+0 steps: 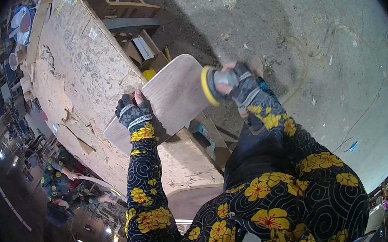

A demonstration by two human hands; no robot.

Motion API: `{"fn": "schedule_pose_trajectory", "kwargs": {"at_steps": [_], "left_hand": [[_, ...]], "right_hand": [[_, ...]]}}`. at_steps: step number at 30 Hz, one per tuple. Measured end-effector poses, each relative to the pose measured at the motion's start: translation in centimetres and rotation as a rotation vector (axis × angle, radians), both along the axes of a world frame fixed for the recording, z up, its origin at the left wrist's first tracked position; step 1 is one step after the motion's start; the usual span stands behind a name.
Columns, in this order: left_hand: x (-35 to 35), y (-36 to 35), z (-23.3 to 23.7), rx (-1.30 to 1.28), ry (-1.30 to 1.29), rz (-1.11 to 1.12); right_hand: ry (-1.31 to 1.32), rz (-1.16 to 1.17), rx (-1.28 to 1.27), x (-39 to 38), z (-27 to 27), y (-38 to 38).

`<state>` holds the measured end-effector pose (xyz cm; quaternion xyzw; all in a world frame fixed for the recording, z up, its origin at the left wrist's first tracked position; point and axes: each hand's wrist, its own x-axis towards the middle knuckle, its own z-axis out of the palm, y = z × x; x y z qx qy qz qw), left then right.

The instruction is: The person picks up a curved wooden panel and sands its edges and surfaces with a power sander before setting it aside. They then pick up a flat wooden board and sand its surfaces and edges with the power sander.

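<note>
One board [177, 92] juts past the edge of the desk [88, 61], gripped along its side by the left hand [135, 112]; the right hand [244, 82] clasps a sander [213, 85] near one end. A slack left hold could let the overhanging board tip.

Open room lies over the concrete floor [351, 85], beyond the tabletop's [88, 56] long side edge. The wooden board [174, 94] juts across that edge, blocking a pass along it. The left hand [134, 113] obstructs the board's far side; the disc sander [222, 81] and right hand [245, 85] bar its overhanging end.
</note>
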<state>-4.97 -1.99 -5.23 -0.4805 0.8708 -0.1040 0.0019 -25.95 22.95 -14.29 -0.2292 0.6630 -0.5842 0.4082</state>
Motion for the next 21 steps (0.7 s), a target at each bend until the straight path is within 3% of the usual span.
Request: {"fn": "schedule_pose_trajectory", "kwargs": {"at_steps": [3,7,10,12,15,20,21], "left_hand": [[0.0,0.1,-0.1,-0.001,0.01,0.017],[0.5,-0.2,-0.4,-0.011,-0.009,-0.003],[0.5,-0.2,-0.5,0.011,-0.003,0.004],[0.6,-0.2,-0.4,0.013,-0.003,0.0],[0.9,-0.5,-0.7,0.004,-0.023,-0.001],[0.8,-0.4,-0.5,0.03,-0.014,0.023],[0.6,-0.3,-0.3,0.025,-0.009,0.018]], "right_hand": [[0.466,0.143,0.099,3.7,-0.3,-0.4],[0.41,0.18,0.265,3.7,1.1,-0.9],[0.525,0.147,0.282,2.9,-2.5,-0.2],[0.387,0.052,0.246,3.2,-6.8,0.4],[-0.148,-0.14,0.017,3.4,-9.8,1.3],[-0.889,-0.18,-0.009,6.2,-16.5,0.5],[-0.913,-0.173,0.062,6.7,-17.7,0.0]]}}
